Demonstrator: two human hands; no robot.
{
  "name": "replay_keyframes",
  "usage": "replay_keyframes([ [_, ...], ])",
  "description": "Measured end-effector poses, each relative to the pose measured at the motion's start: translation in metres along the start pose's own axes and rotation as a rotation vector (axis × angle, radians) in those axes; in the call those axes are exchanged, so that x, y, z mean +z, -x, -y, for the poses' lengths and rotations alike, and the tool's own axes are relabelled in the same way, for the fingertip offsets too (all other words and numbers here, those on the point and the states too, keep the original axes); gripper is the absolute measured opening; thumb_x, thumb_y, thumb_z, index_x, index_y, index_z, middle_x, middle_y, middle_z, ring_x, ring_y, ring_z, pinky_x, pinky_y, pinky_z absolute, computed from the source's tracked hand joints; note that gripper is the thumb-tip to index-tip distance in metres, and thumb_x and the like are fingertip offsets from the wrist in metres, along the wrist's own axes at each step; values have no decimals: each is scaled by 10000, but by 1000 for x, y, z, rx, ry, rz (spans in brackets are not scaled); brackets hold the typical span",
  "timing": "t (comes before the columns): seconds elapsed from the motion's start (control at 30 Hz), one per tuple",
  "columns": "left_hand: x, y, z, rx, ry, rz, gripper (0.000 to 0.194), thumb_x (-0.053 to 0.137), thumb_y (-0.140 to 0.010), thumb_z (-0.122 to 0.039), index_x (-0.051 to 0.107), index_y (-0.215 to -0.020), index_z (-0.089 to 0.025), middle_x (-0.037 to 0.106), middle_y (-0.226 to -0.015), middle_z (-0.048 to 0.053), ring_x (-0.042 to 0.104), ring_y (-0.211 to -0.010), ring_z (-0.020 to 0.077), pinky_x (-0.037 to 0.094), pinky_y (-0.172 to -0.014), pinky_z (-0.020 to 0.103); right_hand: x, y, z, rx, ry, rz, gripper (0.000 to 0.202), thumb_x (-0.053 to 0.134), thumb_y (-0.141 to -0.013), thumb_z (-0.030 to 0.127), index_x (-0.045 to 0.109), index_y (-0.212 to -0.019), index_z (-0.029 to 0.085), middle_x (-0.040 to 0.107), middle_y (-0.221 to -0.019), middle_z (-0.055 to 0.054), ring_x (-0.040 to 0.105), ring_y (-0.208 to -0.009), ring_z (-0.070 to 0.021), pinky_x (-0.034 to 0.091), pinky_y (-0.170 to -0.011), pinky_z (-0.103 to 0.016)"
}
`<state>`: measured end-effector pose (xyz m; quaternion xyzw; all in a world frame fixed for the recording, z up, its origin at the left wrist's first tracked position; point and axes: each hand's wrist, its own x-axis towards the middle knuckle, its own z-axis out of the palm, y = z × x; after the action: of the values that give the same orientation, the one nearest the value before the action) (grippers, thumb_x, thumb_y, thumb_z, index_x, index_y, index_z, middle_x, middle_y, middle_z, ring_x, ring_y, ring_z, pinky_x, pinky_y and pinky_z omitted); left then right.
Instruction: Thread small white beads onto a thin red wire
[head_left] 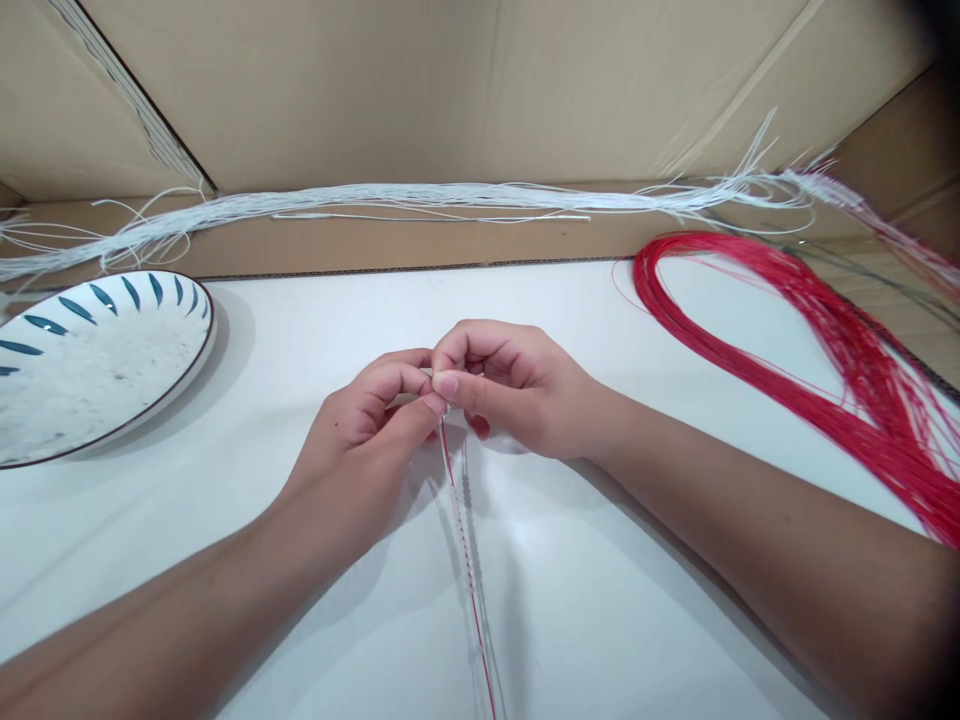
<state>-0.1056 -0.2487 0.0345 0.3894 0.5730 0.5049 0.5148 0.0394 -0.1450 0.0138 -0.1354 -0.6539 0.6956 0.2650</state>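
My left hand point(382, 405) and my right hand point(506, 385) meet above the middle of the white table, thumbs and index fingertips pressed together. From the pinch of both hands a thin red and white cord point(463, 535) runs down toward the near edge of the view. White strand twists round the red along part of its length. Fingertips cover the cord's upper end, so what exactly sits between them is hidden. The cord hangs over the white tabletop point(600, 590) and casts a shadow beside it.
At the left stands an oval plate point(112, 370) with blue leaf marks, holding small whitish bits. A looped bundle of red cords point(720, 345) lies at the right. Along the back, a long bundle of white cords point(420, 197) rests on cardboard point(375, 245), below a cardboard wall point(375, 90).
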Motion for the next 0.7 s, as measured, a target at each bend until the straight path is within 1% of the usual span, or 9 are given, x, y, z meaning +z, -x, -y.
replay_keyframes([
  [0.1,0,0,0,6,-40,-22,246,630,-906,-229,674,-664,-227,709,-1209,-1,674,-1015,205,547,-765,318,0,1,0,-30,54,-3,336,743,-922,464,593,-860,170,589,-726,19,486,-560,-78,391,-477,-214],
  [0.2,-2,2,-1,9,-147,-32,263,618,-883,-211,639,-621,-227,675,-1272,-27,653,-1033,211,524,-763,330,1,0,1,-17,54,-36,358,696,-948,513,558,-883,189,565,-707,29,489,-544,-87,391,-480,-234],
  [0.27,-5,2,-1,31,-240,-3,269,619,-879,-223,636,-610,-230,655,-1303,-33,631,-1103,236,515,-806,348,2,0,1,10,37,-65,376,679,-950,546,531,-883,207,535,-670,42,479,-525,-95,386,-479,-245],
  [0.33,-7,3,-1,57,-286,38,262,618,-875,-224,641,-614,-234,640,-1315,-29,611,-1169,261,504,-835,364,2,-1,1,29,21,-78,391,678,-943,570,514,-878,220,516,-643,49,477,-519,-102,387,-482,-252],
  [0.4,-8,3,0,72,-300,65,252,614,-860,-205,633,-611,-233,628,-1316,-21,602,-1198,275,492,-788,360,2,-1,0,36,9,-86,402,684,-934,583,510,-877,225,514,-631,50,482,-521,-108,391,-488,-255],
  [0.47,-10,3,1,76,-296,89,237,615,-833,-173,612,-602,-226,617,-1317,-11,600,-1199,282,478,-739,353,1,-1,0,46,-5,-100,406,693,-926,587,511,-880,227,508,-616,53,478,-513,-110,383,-483,-256],
  [0.57,-12,4,3,91,-214,110,239,594,-783,-107,553,-569,-204,627,-1254,0,613,-1157,271,481,-794,364,0,-1,0,56,-26,-114,406,709,-919,579,514,-874,225,498,-582,62,461,-493,-106,365,-471,-251],
  [0.63,-13,4,5,87,-135,109,274,585,-794,-94,520,-546,-190,636,-1198,6,622,-1125,255,488,-832,362,0,-2,0,39,-34,-112,407,719,-916,568,520,-863,217,508,-583,62,463,-493,-99,369,-477,-246],
  [0.7,-13,3,7,75,-81,87,308,605,-844,-117,533,-552,-186,638,-1174,5,627,-1098,229,500,-834,336,0,-3,-1,16,-48,-97,402,727,-918,549,527,-858,205,527,-602,58,471,-502,-91,376,-485,-239],
])
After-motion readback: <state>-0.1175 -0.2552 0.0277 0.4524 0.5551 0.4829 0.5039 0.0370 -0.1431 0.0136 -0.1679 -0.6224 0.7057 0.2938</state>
